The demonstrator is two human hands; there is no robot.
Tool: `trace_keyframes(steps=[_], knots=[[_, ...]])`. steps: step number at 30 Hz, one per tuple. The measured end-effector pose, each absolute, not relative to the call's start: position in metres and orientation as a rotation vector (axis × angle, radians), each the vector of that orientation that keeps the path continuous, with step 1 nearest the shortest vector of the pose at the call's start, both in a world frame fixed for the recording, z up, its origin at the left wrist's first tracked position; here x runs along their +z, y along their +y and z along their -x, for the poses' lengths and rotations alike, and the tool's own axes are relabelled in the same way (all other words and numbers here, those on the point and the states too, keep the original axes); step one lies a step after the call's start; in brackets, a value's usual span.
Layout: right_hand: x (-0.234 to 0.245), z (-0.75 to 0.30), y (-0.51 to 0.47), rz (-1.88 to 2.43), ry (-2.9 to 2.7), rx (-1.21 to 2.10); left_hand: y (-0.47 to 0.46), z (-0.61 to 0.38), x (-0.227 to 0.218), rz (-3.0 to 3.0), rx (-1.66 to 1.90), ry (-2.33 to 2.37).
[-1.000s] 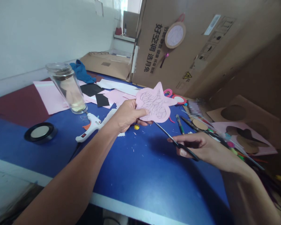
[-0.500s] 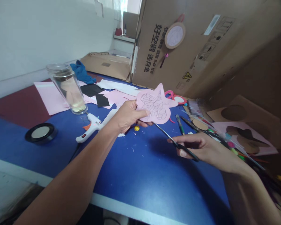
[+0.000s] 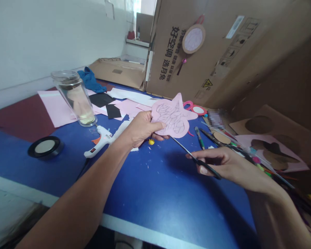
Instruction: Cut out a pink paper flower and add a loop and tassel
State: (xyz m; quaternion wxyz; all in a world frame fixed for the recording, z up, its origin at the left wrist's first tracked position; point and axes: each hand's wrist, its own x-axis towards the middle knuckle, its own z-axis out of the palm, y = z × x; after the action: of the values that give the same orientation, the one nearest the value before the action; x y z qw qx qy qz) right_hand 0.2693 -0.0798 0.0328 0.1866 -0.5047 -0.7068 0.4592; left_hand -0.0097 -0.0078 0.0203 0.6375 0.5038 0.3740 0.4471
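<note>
My left hand [image 3: 145,128] pinches a pink paper cutout [image 3: 172,117] by its left edge, thumb on top and fingers beneath. The cutout has a wavy outline with pointed tips and dark drawn lines across its face. In my right hand [image 3: 217,162] are scissors [image 3: 197,160] with black handles. Their blades point up and left, and the tip meets the cutout's lower edge; how far it goes under the paper is hidden. A small yellow ball [image 3: 151,141] lies on the blue table [image 3: 150,193] below my left hand, among tiny paper scraps.
At left are a glass jar [image 3: 79,100], a white glue gun [image 3: 100,141] and a black tape roll [image 3: 45,147]. Pink and black paper pieces [image 3: 114,111] lie behind. Pens [image 3: 199,137] and craft bits lie right, before a large cardboard box [image 3: 171,45].
Almost nothing differs. The cutout and the scissors have shifted very slightly to the right, and both hands keep their hold.
</note>
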Motion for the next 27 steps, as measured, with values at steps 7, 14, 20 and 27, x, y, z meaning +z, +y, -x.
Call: trace_keyframes(steps=[7, 14, 20, 27], knots=[[0.0338, -0.2686, -0.0804, 1.453, -1.987, 1.287, -0.0069, 0.0099, 0.0182, -1.161, 1.011, 0.851], [0.0319, -0.2700, -0.0802, 1.423, -1.970, 1.312, -0.0074, 0.0094, 0.0195, -1.170, 1.005, 0.848], [0.0308, -0.2711, -0.0800, 1.418, -1.993, 1.309, -0.0066, 0.0102, 0.0179, -1.169, 1.012, 0.840], [0.0326, -0.2692, -0.0811, 1.422, -1.985, 1.288, -0.0075, 0.0099, 0.0185, -1.162, 1.020, 0.844]])
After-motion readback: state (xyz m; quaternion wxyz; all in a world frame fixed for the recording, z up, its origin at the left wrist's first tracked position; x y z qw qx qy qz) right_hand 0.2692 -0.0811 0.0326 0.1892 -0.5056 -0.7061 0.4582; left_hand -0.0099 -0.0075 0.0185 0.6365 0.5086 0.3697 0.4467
